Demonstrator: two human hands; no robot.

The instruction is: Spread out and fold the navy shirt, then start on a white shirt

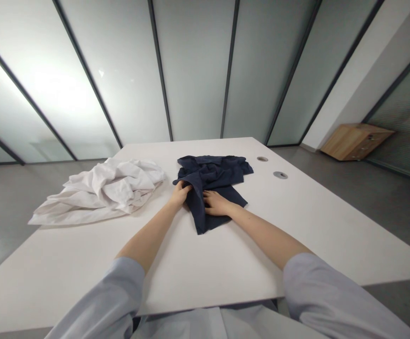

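A crumpled navy blue garment point(222, 172) lies on the white table in front of me, its folds bunched at the far side and a flap hanging towards me. At its left edge, my left hand point(181, 192) is closed on the cloth, with the fingertips partly hidden by a raised fold. My right hand point(217, 203) rests on the lower part of the garment, palm down with fingers stretched out and apart. Its fingertips reach the edge of the middle fold. What kind of garment it is cannot be made out.
A heap of white cloth point(116, 188) sits on the left side of the white table point(205, 273). Two round cable grommets point(280, 175) are set in the tabletop at the right. Frosted glass panels stand behind, and a wooden cabinet point(355, 141) is on the floor at far right.
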